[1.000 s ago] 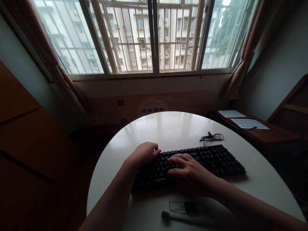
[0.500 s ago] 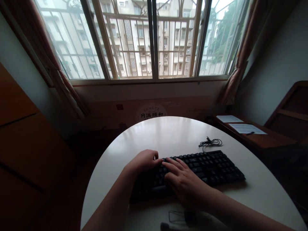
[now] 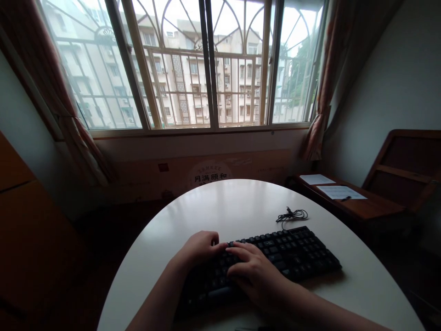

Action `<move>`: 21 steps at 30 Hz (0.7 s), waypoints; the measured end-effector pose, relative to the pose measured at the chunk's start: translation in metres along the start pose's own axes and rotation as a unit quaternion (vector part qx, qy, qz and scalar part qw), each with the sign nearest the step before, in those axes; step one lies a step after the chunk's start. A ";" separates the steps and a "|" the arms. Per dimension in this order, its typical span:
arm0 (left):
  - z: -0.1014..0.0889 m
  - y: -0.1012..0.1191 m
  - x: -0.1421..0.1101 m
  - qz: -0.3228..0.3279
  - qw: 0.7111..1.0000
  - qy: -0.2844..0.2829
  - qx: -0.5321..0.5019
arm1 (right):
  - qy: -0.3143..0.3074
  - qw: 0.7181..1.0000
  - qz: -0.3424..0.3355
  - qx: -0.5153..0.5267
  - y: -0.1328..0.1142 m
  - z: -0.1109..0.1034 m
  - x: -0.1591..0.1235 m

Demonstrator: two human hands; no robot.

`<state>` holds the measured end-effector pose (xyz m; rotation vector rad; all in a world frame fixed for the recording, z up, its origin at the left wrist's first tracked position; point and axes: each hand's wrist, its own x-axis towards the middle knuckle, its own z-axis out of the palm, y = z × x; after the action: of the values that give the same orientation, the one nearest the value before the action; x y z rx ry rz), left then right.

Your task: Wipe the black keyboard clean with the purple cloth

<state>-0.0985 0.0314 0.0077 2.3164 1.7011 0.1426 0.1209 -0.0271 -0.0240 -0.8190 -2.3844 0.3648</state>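
Note:
A black keyboard (image 3: 296,253) lies at a slant on the round white table (image 3: 193,211). My left hand (image 3: 201,248) rests at its far left part, fingers bent down over the back edge and thumb stretched across the top keys. My right hand (image 3: 255,273) lies over the middle-left keys, fingers stretched toward the left thumb and apart from the right thumb. The fingertips of both hands nearly meet at the back row. Whether a small piece sits between them I cannot make out. The keyboard's cable (image 3: 292,214) lies coiled behind it.
On the right, a wooden chair-like piece (image 3: 382,209) bears paper sheets (image 3: 341,192) and a dark pen (image 3: 346,198). A barred window (image 3: 213,92) with tied curtains (image 3: 319,124) is ahead. An orange-brown cabinet (image 3: 20,220) stands at the left.
The view has tilted up and shifted slightly, so the table sits lower in it. The items by the near edge have mostly left the view. My right fingers have bunched a little.

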 end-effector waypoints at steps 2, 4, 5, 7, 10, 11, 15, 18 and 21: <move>-0.001 0.001 -0.001 0.000 1.000 -0.002 -0.002 | -0.008 1.000 -0.002 0.002 0.000 -0.001 0.000; -0.001 0.001 -0.001 -0.001 1.000 -0.003 -0.003 | -0.015 1.000 -0.002 0.008 0.001 -0.002 0.000; -0.001 0.001 -0.001 -0.002 1.000 -0.003 -0.004 | -0.016 1.000 -0.001 0.012 0.002 -0.001 0.000; -0.001 0.001 -0.002 -0.003 1.000 -0.005 -0.007 | -0.010 1.000 0.006 0.019 0.004 0.001 -0.001; -0.002 0.002 -0.002 -0.003 1.000 -0.003 -0.005 | 0.003 1.000 0.013 0.024 0.007 0.005 -0.002; -0.002 0.002 -0.002 -0.002 1.000 -0.003 -0.005 | 0.005 1.000 0.014 0.024 0.008 0.006 -0.003; -0.002 0.003 -0.002 -0.003 1.000 -0.002 -0.003 | 0.000 1.000 0.007 0.020 0.008 0.006 -0.002; -0.002 0.002 -0.001 -0.004 1.000 -0.004 -0.002 | -0.007 1.000 0.005 0.017 0.006 0.004 -0.001; 0.000 0.001 -0.001 -0.003 1.000 -0.004 -0.006 | -0.006 1.000 0.007 0.019 0.005 0.003 -0.001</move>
<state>-0.0981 0.0303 0.0083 2.3004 1.6978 0.1436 0.1217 -0.0239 -0.0291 -0.8180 -2.3776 0.4209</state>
